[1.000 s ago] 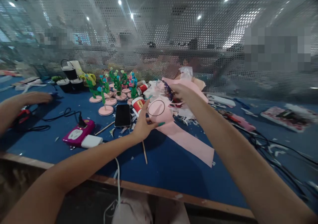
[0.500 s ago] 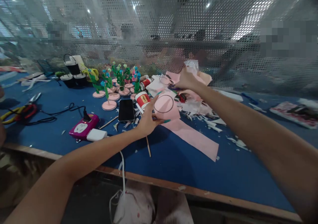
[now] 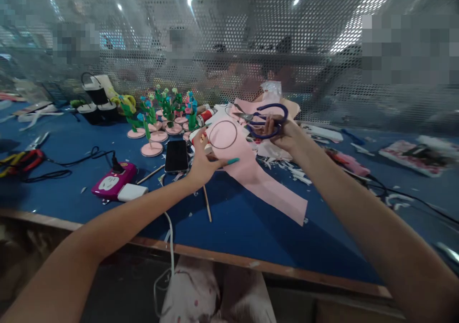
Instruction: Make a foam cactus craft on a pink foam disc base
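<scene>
My left hand pinches the end of a long pink foam sheet that bears a drawn black circle, lifting that end off the blue table. My right hand grips dark blue scissors by the handles, blades pointing left, just right of the circle and above the sheet. More pink sheets and white scraps lie behind both hands.
A black phone, a red-labelled cup, foam flowers on pink discs, a magenta device with a white charger, wooden sticks, black cables and pliers lie on the table. A perforated screen stands behind. A pink glue gun lies right.
My right hand has picked the blue scissors out of the pile behind and drawn them up beside the circle. My left hand has raised the pink sheet's end a little.
</scene>
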Motion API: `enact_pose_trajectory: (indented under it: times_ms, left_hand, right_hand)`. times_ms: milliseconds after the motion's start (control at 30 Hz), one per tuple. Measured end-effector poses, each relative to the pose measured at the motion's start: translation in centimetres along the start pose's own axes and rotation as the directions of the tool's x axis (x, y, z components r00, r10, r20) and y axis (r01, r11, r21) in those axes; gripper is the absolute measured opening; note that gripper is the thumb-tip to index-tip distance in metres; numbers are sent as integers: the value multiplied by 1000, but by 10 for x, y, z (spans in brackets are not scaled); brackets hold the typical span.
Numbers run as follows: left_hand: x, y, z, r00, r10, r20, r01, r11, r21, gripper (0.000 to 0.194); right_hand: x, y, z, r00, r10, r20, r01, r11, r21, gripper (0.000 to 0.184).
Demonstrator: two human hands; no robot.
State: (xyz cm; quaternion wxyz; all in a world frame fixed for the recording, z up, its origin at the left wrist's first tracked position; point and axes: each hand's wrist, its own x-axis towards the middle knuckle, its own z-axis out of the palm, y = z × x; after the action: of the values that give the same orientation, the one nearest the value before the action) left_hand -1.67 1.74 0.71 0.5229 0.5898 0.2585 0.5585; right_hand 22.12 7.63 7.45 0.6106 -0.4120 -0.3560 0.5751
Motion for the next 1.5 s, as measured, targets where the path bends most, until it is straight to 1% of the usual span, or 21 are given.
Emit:
enact_pose_trajectory:
  times_ms: [67, 167, 233, 300, 367, 433, 533, 633, 700, 767, 900, 967, 1033, 1100, 1167, 1200, 1267, 1333, 1367, 1433, 1500]
  left_hand:
    - [2, 3, 0, 1000, -26, 8, 27, 998, -51, 120]
    - [5, 4, 1, 998, -48, 27, 50, 995, -85, 123]
    - [7, 2, 0, 997, -60, 54, 63, 997, -52, 118]
    - [7, 0, -1, 994, -68, 91, 67, 998, 13, 109]
    - [7, -1, -2, 990, -70, 121, 63, 996, 65, 100]
    - [7, -1, -2, 990, -57, 132, 45, 995, 90, 95]
    - [6, 2, -1, 990, -40, 135, 24, 993, 118, 93]
    - [5, 4, -1, 988, -43, 150, 19, 987, 161, 90]
    - [7, 2, -2, 985, -53, 163, 19, 980, 200, 84]
    - [9, -1, -3, 983, -58, 173, 8, 961, 275, 74]
    - [14, -6, -5, 976, -36, 215, -75, 869, 489, 49]
    - [15, -5, -5, 974, -18, 225, -110, 832, 544, 42]
    - [15, -4, -3, 979, 12, 204, -128, 812, 569, 40]
    - [13, -2, -2, 983, 44, 178, -139, 814, 565, 39]
    - [13, -1, -1, 985, 79, 153, -149, 835, 530, 38]
    - [13, -1, -1, 985, 102, 140, -159, 847, 508, 38]
    - [14, -1, -1, 983, 156, 100, -185, 866, 465, 38]
    - [16, -1, -1, 979, 195, 61, -202, 879, 433, 42]
    - [17, -1, -1, 978, 202, 46, -202, 883, 424, 45]
    - [19, 1, 1, 983, 182, 32, -179, 896, 407, 55]
    - [22, 3, 4, 989, 133, 58, -145, 919, 366, 67]
  right_hand:
    - [-15, 1, 2, 999, 19, -39, -17, 999, 51, 17]
    - [-35, -1, 1, 998, -9, -54, 12, 998, 60, 18]
    - [-46, 0, -4, 997, -57, -55, 58, 998, 0, 23]
    - [-52, 3, -12, 991, -126, -38, 120, 984, -135, 28]
    - [-54, 8, -22, 987, -160, 2, 155, 951, -267, 31]
    - [-53, 12, -30, 991, -119, 60, 132, 933, -335, 31]
    - [-50, 15, -39, 989, -36, 144, 88, 922, -377, 30]
    - [-51, 14, -41, 981, -38, 190, 111, 916, -386, 36]
    - [-52, 13, -39, 979, -73, 190, 143, 911, -387, 40]
    - [-53, 13, -36, 979, -127, 162, 180, 907, -380, 40]
    - [-53, 11, -32, 979, -183, 94, 205, 892, -403, 40]
    - [-56, 8, -32, 974, -211, 83, 227, 887, -402, 40]
    - [-59, 4, -34, 970, -222, 95, 242, 897, -369, 40]
    - [-63, 0, -36, 972, -200, 126, 231, 919, -319, 36]
    - [-65, -3, -39, 974, -157, 164, 195, 947, -254, 32]
    - [-66, -3, -40, 976, -119, 184, 159, 961, -224, 34]
    - [-66, 0, -43, 974, -12, 225, 56, 980, -190, 47]
    - [-67, 7, -45, 964, 83, 252, -32, 980, -197, 55]
    - [-69, 11, -45, 955, 114, 274, -53, 974, -219, 56]
    - [-75, 19, -44, 922, 138, 363, -38, 962, -271, 57]
    - [-85, 23, -37, 865, 146, 481, 9, 952, -307, 65]
